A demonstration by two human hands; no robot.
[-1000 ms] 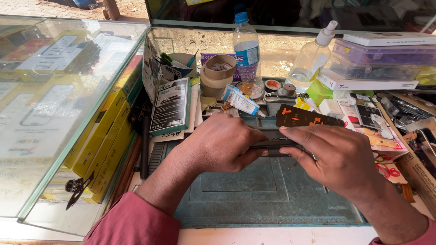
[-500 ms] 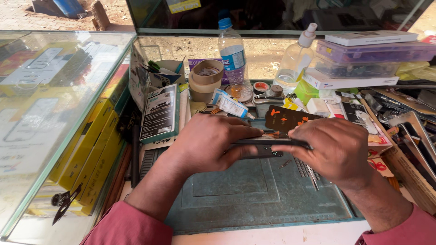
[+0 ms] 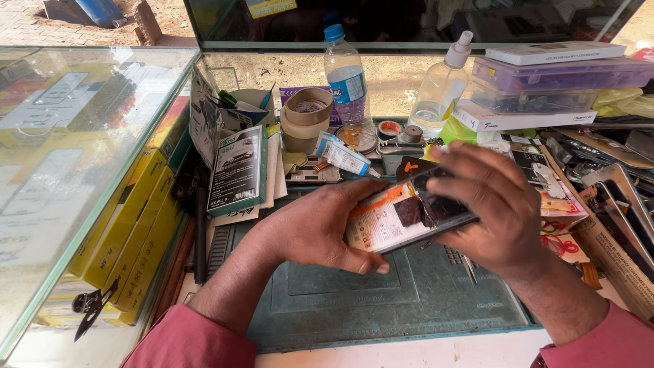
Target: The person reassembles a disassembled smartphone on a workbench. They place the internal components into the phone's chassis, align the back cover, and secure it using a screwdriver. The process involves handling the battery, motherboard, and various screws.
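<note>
Hands, left (image 3: 313, 228) and right (image 3: 494, 208), now clamp the phone (image 3: 405, 218) tilted up, insides showing.

both hands meet over the green work mat (image 3: 409, 307), which lies at the near edge of the counter. the left hand (image 3: 310, 228) grips the left end of an opened phone (image 3: 402, 218), thumb under its near edge, while the right hand (image 3: 490, 204) curls over the right end, fingers covering part of it. the phone is tilted, its inside facing up, showing a pale battery with an orange patch; what the dark part beside it is, is hard to tell. behind the hands, toward the far edge, stand a roll of tape (image 3: 308, 119), a clear water bottle (image 3: 346, 82) and a spray bottle (image 3: 443, 88). a glass case (image 3: 61, 157) runs along the left edge.
</note>
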